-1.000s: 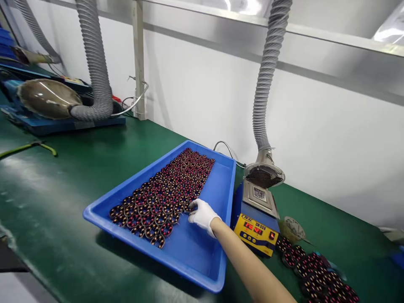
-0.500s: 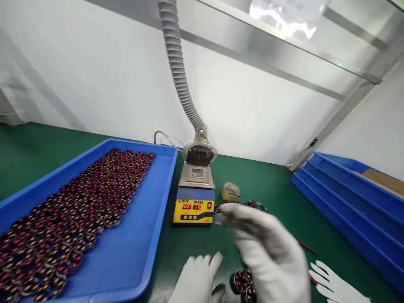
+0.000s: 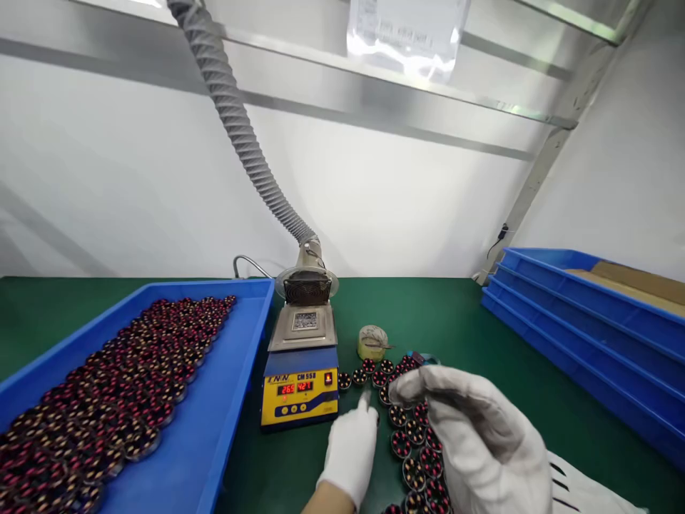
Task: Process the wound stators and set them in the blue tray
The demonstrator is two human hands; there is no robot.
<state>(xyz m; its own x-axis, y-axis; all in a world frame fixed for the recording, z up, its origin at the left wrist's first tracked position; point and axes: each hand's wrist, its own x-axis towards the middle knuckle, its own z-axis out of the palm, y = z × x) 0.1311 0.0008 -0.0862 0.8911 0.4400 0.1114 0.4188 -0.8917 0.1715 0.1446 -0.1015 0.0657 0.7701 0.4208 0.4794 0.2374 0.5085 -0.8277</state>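
small round coils [image 3: 412, 432] are spread on the bench [image 3: 460, 321] near its front edge, in a band running away from it. the left hand [image 3: 350, 451], forefinger out and empty, is held nearest; whether anything is pinched in the curled right hand [image 3: 481, 442] cannot be told.

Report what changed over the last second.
A second ago one gloved hand touched the coils in the blue tray; now neither hand is there. The left hand reaches a finger toward the loose coils right of the solder pot, and the right hand hangs over them, fingers curled. The view swung right. Tray, pot and hose kept their places.
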